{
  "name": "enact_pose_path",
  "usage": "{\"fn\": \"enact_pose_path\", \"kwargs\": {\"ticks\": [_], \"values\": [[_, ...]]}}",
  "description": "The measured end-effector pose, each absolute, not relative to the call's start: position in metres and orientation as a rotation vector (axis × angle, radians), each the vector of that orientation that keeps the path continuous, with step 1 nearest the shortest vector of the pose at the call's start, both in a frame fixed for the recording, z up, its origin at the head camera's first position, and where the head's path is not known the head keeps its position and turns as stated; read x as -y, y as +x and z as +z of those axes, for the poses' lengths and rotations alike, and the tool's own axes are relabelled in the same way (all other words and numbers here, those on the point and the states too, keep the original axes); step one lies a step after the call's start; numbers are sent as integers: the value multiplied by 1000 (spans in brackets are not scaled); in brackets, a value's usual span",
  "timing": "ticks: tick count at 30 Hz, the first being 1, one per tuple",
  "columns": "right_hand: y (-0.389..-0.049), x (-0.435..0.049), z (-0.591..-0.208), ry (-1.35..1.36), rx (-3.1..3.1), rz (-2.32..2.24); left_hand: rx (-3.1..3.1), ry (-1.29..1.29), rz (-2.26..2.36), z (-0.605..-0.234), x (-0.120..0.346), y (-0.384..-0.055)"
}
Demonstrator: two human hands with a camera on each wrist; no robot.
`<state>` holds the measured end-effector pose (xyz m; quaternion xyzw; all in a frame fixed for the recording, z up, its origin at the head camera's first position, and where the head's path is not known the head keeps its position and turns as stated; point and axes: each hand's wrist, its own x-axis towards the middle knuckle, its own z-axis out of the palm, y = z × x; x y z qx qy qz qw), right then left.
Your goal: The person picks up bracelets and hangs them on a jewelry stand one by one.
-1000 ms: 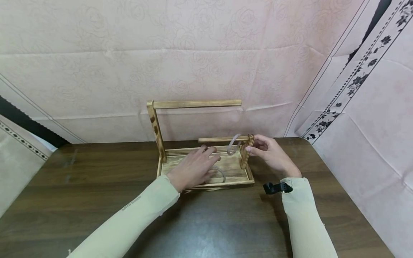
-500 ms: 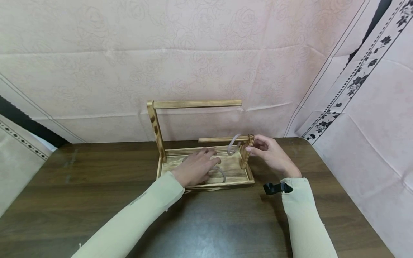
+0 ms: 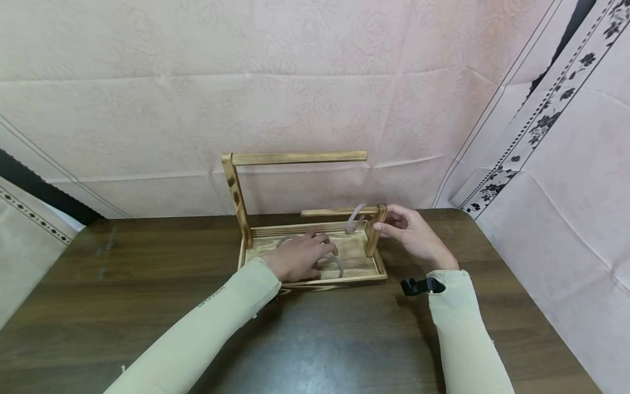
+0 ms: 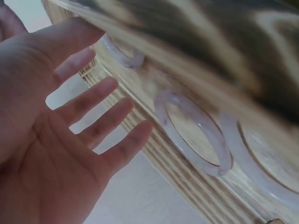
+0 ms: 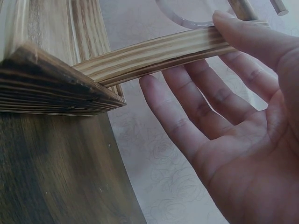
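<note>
A wooden jewellery stand has a shallow tray base point(image 3: 354, 280) and two posts with crossbars. My right hand point(image 3: 415, 235) grips the shorter right post point(image 5: 163, 52), thumb on one side and fingers along the other. From that post's crossbar point(image 3: 325, 212) hangs a translucent pale bangle point(image 3: 350, 223). My left hand point(image 3: 302, 256) is over the tray, palm down, its fingers relaxed and holding nothing. Bangles lie in the tray, one bangle point(image 3: 340, 265) by the fingers and another partly hidden behind the hand. In the left wrist view, the fingertips are close to a bangle point(image 4: 161, 106).
The taller left post point(image 3: 237, 197) carries a long upper crossbar point(image 3: 300, 158) above the tray. Beneath the stand is a dark wooden table point(image 3: 147, 273). A pale patterned cloth point(image 3: 295, 82) hangs right behind it. A black strap point(image 3: 422, 287) circles the right wrist.
My left hand has moved slightly right and down into the tray, showing more of the bangle behind it. The right hand keeps its grip on the post.
</note>
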<state>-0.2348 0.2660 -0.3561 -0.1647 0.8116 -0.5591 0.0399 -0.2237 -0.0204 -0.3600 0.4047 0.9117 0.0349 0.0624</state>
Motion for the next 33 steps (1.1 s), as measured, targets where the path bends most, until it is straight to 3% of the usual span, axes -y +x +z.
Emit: {"fn": "enact_pose_path", "kwargs": {"ticks": [33], "values": [[-236,-267,-358,-514,-2519,-1679,-2507,1268,270,-356,10,-225]]}}
